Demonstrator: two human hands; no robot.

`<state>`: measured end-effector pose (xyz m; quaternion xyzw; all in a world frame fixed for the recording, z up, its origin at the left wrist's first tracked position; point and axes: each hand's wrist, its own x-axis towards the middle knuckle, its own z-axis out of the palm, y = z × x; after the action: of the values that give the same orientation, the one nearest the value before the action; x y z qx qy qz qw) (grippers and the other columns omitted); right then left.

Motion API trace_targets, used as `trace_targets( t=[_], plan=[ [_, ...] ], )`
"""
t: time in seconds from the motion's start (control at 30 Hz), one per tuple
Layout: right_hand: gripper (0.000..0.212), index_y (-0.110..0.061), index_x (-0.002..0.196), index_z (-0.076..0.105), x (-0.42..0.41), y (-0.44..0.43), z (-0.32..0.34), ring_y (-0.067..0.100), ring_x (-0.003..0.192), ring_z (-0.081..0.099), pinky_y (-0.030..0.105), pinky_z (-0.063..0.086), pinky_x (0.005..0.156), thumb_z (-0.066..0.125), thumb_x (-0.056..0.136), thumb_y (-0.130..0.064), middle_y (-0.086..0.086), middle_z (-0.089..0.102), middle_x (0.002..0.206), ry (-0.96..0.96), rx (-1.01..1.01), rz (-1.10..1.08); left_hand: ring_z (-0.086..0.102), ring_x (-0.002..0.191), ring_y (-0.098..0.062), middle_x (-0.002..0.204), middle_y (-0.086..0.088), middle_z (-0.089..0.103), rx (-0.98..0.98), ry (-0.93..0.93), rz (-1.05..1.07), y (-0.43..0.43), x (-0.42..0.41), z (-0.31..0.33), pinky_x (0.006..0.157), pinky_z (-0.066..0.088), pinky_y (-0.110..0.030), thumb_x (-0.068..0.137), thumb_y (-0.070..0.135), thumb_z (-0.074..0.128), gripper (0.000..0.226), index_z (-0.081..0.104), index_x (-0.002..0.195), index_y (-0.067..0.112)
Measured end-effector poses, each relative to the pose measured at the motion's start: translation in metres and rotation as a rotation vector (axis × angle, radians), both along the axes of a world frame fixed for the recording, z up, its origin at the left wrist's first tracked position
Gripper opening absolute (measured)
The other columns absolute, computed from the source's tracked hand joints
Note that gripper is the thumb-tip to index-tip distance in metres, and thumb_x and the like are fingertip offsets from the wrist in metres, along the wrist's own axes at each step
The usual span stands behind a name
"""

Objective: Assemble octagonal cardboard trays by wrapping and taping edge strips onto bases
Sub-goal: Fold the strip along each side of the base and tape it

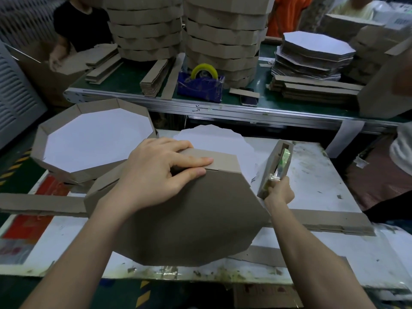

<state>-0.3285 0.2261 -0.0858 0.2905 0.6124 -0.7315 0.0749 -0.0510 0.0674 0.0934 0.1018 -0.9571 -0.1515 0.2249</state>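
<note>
Busy scene here: the white, smudged counter (312,175) is carrying a brown upturned tray (189,219), sitting dead centre. A finished tray (98,171) is resting at ten o'clock on more cardboard, and a pile of white bases (211,139) is lying at twelve. A tape holder (274,166) is tilting up at two. A cardboard strip (40,204) is stretching out at nine, a second strip (330,221) at three, and a red printed sheet (29,226) is showing at eight.

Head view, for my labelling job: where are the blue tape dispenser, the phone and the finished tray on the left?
Blue tape dispenser (198,89): head view, its blue front face.
Phone (249,100): head view, middle of its screen.
Finished tray (95,139): head view, its bare white floor.
</note>
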Motion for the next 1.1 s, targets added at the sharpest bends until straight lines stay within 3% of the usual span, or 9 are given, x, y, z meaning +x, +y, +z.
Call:
trace_targets(
  t=[0.07, 0.23, 0.43, 0.6, 0.73, 0.9, 1.0, 1.03, 1.1],
  plan=[
    [0.022, -0.014, 0.075, 0.062, 0.01, 0.007, -0.008, 0.021, 0.085, 0.057, 0.038, 0.049, 0.075, 0.054, 0.091, -0.026, 0.003, 0.063, 0.086, 0.019, 0.037, 0.034, 0.061, 0.101, -0.016, 0.108, 0.007, 0.07, 0.0, 0.002, -0.005, 0.0, 0.0, 0.0, 0.08, 0.047, -0.038, 0.088, 0.06, 0.04, 0.035, 0.064, 0.113, 0.052],
    [0.013, -0.003, 0.093, 0.064, 0.021, 0.025, -0.032, 0.024, 0.124, 0.056, 0.033, 0.043, 0.107, 0.063, 0.095, -0.016, 0.005, 0.057, 0.14, 0.115, 0.201, 0.165, 0.059, 0.107, -0.015, 0.115, 0.01, 0.068, 0.01, -0.015, -0.011, 0.0, 0.0, 0.0, 0.084, 0.043, -0.034, 0.087, 0.063, 0.038, 0.036, 0.061, 0.113, 0.055],
    [0.015, 0.003, 0.087, 0.064, 0.01, 0.04, -0.041, 0.03, 0.129, 0.053, 0.032, 0.041, 0.101, 0.062, 0.096, -0.009, 0.008, 0.056, 0.143, 0.132, 0.345, 0.258, 0.059, 0.106, -0.015, 0.114, 0.009, 0.069, 0.012, -0.018, -0.013, -0.003, 0.001, 0.0, 0.083, 0.041, -0.032, 0.087, 0.062, 0.039, 0.036, 0.061, 0.114, 0.054],
    [0.011, -0.005, 0.089, 0.065, 0.012, 0.042, -0.041, 0.029, 0.108, 0.062, 0.032, 0.048, 0.089, 0.063, 0.096, -0.013, 0.012, 0.068, 0.111, 0.194, 0.382, 0.269, 0.059, 0.108, -0.016, 0.117, 0.007, 0.068, 0.015, -0.019, -0.016, -0.007, 0.003, -0.003, 0.084, 0.041, -0.033, 0.088, 0.061, 0.038, 0.033, 0.056, 0.116, 0.057],
    [0.011, -0.009, 0.096, 0.068, 0.022, 0.018, -0.008, 0.016, 0.078, 0.06, 0.025, 0.052, 0.076, 0.064, 0.096, -0.019, -0.006, 0.06, 0.078, 0.271, 0.398, 0.192, 0.06, 0.105, -0.02, 0.115, 0.003, 0.069, 0.004, 0.0, -0.026, -0.014, 0.01, -0.007, 0.081, 0.046, -0.038, 0.09, 0.057, 0.04, 0.034, 0.056, 0.119, 0.052],
    [0.027, -0.009, 0.121, 0.069, 0.057, -0.026, 0.065, 0.004, 0.067, 0.062, 0.018, 0.048, 0.057, 0.063, 0.098, -0.021, -0.002, 0.068, 0.077, 0.446, 0.304, 0.499, 0.059, 0.11, -0.02, 0.12, 0.002, 0.067, 0.064, 0.005, 0.011, -0.029, 0.026, -0.015, 0.083, 0.044, -0.037, 0.088, 0.058, 0.039, 0.037, 0.056, 0.12, 0.05],
    [0.056, -0.02, 0.148, 0.044, 0.081, -0.042, 0.113, 0.004, 0.056, 0.052, 0.019, 0.045, 0.052, 0.064, 0.096, -0.024, -0.006, 0.07, 0.067, 0.52, 0.307, 0.688, 0.057, 0.112, -0.021, 0.124, 0.001, 0.065, 0.088, 0.0, -0.014, -0.036, 0.035, -0.018, 0.086, 0.043, -0.038, 0.089, 0.056, 0.039, 0.038, 0.054, 0.123, 0.051],
    [0.065, -0.023, 0.153, 0.035, 0.089, -0.046, 0.128, 0.004, 0.052, 0.048, 0.018, 0.044, 0.049, 0.065, 0.095, -0.023, -0.005, 0.07, 0.064, 0.531, 0.285, 0.738, 0.056, 0.113, -0.021, 0.125, 0.001, 0.064, 0.079, -0.013, -0.035, -0.037, 0.037, -0.018, 0.087, 0.042, -0.039, 0.09, 0.055, 0.038, 0.039, 0.052, 0.126, 0.051],
    [0.057, -0.031, 0.146, 0.043, 0.108, -0.053, 0.156, 0.002, 0.046, 0.044, 0.015, 0.041, 0.045, 0.065, 0.095, -0.021, -0.005, 0.073, 0.067, 0.605, 0.262, 0.788, 0.052, 0.117, -0.018, 0.128, 0.004, 0.061, 0.062, -0.05, -0.076, -0.04, 0.041, -0.018, 0.091, 0.039, -0.038, 0.092, 0.054, 0.038, 0.042, 0.048, 0.133, 0.05]
  ],
)
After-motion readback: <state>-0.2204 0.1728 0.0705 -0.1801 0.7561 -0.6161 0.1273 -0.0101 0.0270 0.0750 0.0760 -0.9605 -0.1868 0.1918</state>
